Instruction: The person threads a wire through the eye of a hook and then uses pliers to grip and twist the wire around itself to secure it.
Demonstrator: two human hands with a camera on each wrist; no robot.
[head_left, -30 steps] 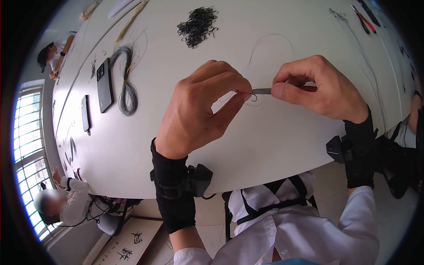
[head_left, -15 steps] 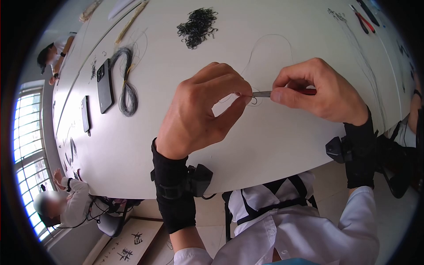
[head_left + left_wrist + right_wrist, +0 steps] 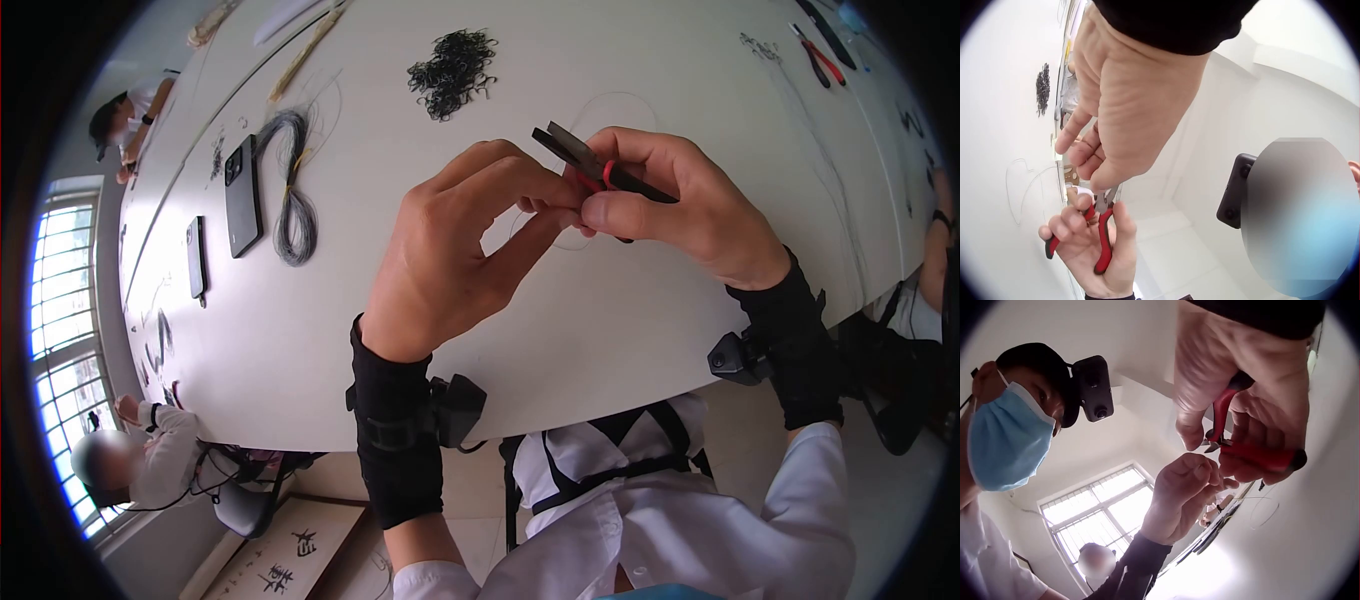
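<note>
Red-and-black pliers lie in the right hand, its fingers curled round them, jaws pointing up and left in the head view. In the right wrist view the red handles stand spread apart. The left hand pinches with thumb and index finger right beside the right fingertips; what lies inside the pinch is hidden. A thin clear line loops over the table behind the hands. The small hook is not visible now.
On the white table are a pile of black hooks, a grey line coil, two phones and, at the far right, another pair of pliers. Other people sit around the table.
The pliers have swung from pointing left at the left fingertips to pointing up and left. The right hand has moved left, close against the left fingertips.
</note>
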